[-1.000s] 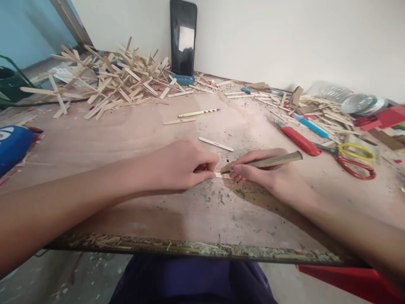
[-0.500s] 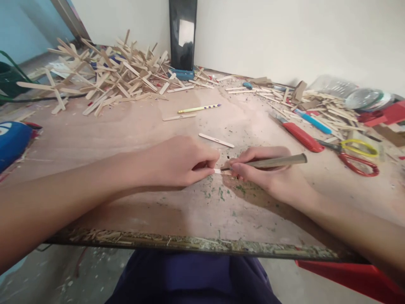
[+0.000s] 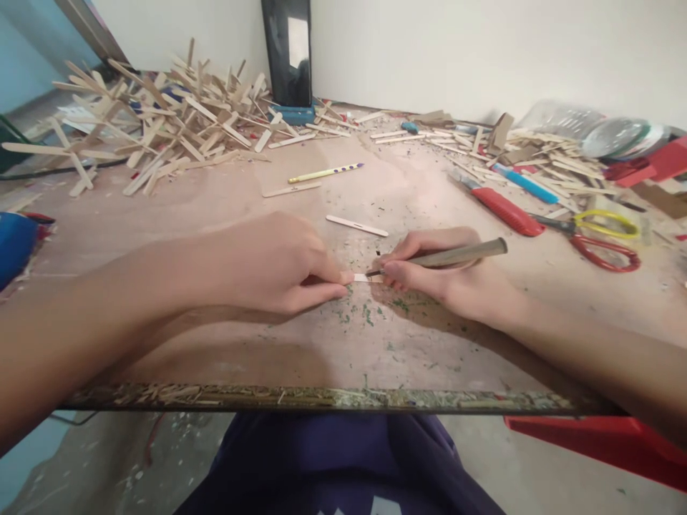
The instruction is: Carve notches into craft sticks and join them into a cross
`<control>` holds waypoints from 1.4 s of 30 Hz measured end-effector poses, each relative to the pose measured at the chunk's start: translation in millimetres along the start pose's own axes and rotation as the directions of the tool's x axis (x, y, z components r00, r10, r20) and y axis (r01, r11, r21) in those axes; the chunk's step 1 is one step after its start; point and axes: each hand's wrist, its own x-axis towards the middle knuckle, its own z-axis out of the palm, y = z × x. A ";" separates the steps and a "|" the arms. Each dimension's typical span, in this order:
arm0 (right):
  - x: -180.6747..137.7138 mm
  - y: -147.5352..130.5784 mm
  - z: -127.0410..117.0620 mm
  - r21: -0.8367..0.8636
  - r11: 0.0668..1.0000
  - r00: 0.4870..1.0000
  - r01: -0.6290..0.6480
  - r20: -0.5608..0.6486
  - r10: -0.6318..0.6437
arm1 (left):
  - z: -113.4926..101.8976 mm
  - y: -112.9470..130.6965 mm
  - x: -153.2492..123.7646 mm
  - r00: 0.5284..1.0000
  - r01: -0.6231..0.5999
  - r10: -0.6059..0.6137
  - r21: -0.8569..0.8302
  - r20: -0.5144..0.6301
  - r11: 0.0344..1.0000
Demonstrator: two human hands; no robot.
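**Two hands meet over a small wooden stick at the middle of the table**

The left hand (image 3: 279, 268) lies knuckles-up on the table (image 3: 225, 214), its thumb and forefinger pinched shut on one end of a short, pale wooden stick (image 3: 361, 277). The stick lies flat on the surface, its long axis running left to right across the view; only a short stretch shows between the two hands, the rest hidden under the left fingers.

The right hand (image 3: 445, 275) is closed around a slim carving tool (image 3: 456, 254), held like a pen. The tool's long axis also runs nearly left to right, tilted slightly: its thick wooden handle points right and a little away from the person, and its dark tip points left and down, touching the exposed end of the stick.

Green and dark shavings (image 3: 368, 315) speckle the table just in front of the hands. Just behind them lies another flat stick with a slot (image 3: 357, 226), and farther back a yellow pencil (image 3: 325, 172) beside a plain stick. To the right lie a red utility knife (image 3: 507, 213), a blue one (image 3: 526, 184) and red-and-yellow scissors (image 3: 601, 239). A large heap of wooden sticks (image 3: 161, 132) fills the far left, with a dark phone (image 3: 287, 54) leaning upright against the wall.
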 end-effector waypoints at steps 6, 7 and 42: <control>0.4 0.6 -1.6 -0.007 1.000 1.000 0.004 -0.001 -0.004 | -1.6 0.6 0.0 0.996 -0.066 0.059 0.093 0.073 0.993; 0.4 0.3 -1.7 -0.006 1.000 1.000 0.008 -0.004 -0.008 | -1.6 0.9 0.1 0.996 -0.062 0.055 0.101 0.074 0.993; -2.9 -4.4 -3.2 0.052 0.998 0.998 -0.026 -0.048 0.028 | -3.3 6.3 3.2 0.995 -0.012 0.007 0.050 0.103 0.999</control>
